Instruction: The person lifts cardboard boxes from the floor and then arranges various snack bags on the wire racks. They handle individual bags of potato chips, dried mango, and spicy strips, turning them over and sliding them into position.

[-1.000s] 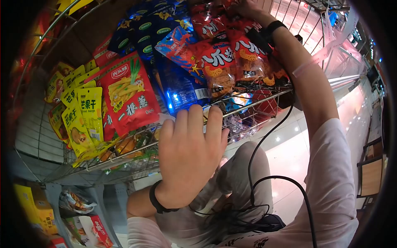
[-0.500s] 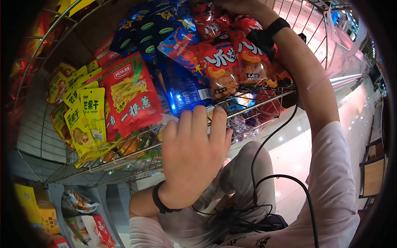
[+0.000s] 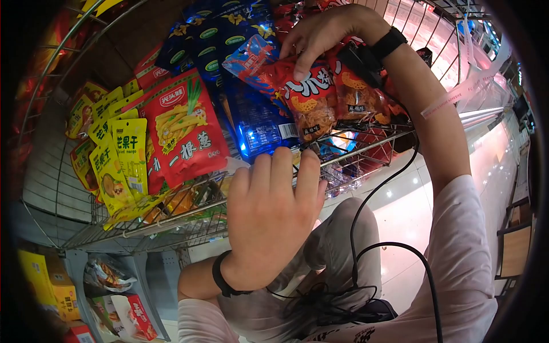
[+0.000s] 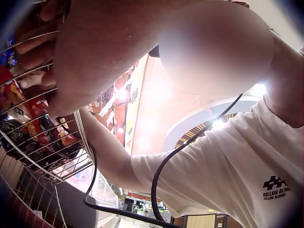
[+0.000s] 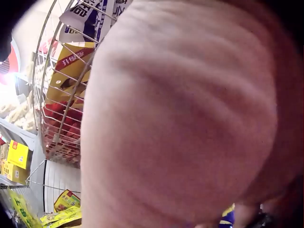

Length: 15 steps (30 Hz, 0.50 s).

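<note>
In the head view, my left hand (image 3: 271, 223) rests at the wire basket's front rim (image 3: 171, 222), back up, with its fingers extended towards a shiny blue bag (image 3: 257, 126). Above and to the right, my right hand (image 3: 326, 35) reaches over a red snack bag (image 3: 313, 106) with a clear lower part. Its thumb touches the bag's upper front; the other fingers bend down at the bag's top left, partly hidden. A similar red bag (image 3: 355, 94) lies beside it. The left wrist view shows my left fingers (image 4: 35, 54) by the wires.
Left in the basket stand a red bag (image 3: 180, 128) and yellow dried-mango bags (image 3: 128, 151). A black cable (image 3: 357, 220) hangs from the right wrist area. Boxed goods (image 3: 137, 314) sit on a lower shelf at left. Pink tape (image 3: 457, 100) hangs near the right forearm.
My right hand has come from the basket's back, forward and down onto the red snack bag. My left hand has stayed at the rim.
</note>
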Available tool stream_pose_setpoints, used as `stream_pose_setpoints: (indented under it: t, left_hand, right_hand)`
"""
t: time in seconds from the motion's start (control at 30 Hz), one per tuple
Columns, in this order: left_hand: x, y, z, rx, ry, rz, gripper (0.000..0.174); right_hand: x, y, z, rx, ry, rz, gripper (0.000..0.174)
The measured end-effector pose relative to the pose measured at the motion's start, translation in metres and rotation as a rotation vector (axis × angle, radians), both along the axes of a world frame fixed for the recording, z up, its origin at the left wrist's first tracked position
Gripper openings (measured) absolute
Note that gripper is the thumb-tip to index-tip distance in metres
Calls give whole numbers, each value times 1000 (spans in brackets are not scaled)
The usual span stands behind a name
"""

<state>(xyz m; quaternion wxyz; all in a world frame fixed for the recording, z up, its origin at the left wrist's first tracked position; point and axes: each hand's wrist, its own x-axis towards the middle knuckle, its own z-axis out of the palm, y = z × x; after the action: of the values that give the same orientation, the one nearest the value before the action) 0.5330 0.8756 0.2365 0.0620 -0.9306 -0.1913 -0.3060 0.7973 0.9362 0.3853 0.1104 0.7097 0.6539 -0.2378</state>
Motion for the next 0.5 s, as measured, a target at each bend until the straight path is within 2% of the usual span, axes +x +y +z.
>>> stream_pose_setpoints:
  t: [0.07,0.17,0.23,0.27,0.3,0.37,0.4,0.5]
  left_hand:
    - [0,0,0,5,-4,3,46]
    - [0,-1,0,15,-5,9,46]
    - [0,-1,0,17,-3,12,45]
    - [0,-1,0,21,2,15,45]
    - [0,-1,-1,24,9,20,44]
    - [0,0,-1,32,5,18,44]
    - [0,0,-2,39,-2,17,44]
    - [0,0,-2,31,-4,12,44]
  right_hand:
    - [11,7,-12,47,-56,32,89]
    - [36,26,-26,92,40,78,85]
    - [40,26,-23,263,201,98,80]
    - [43,23,-26,393,297,33,73]
    - [49,25,-28,394,297,33,73]
    - [68,37,-32,718,467,-79,69]
    - [73,39,-31,679,669,-125,64]
    - [90,33,-35,779,623,-139,64]
